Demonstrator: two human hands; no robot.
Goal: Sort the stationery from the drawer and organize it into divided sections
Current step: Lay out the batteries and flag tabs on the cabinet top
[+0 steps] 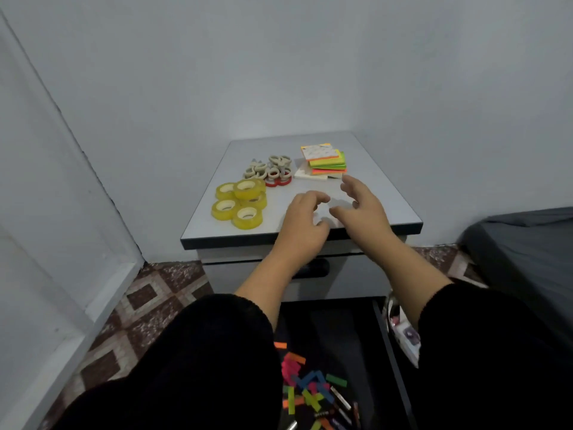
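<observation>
Your left hand (302, 220) and right hand (361, 206) hover side by side over the bare front of the surface (387, 193), each grip loosely curled and holding nothing. Beyond your left grip sit the yellow tape rolls (240, 203) and the small tape rings (269, 170); just past your right fingertips is the sticky-note stack (324, 159). The unsorted coloured pieces (310, 387) lie in the open drawer (384, 342), below your wrists. Claim this bare patch for them, well apart from the existing groups.

Left hand (302, 225) and right hand (361, 211) reach forward, fingers loosely curled, empty.
</observation>
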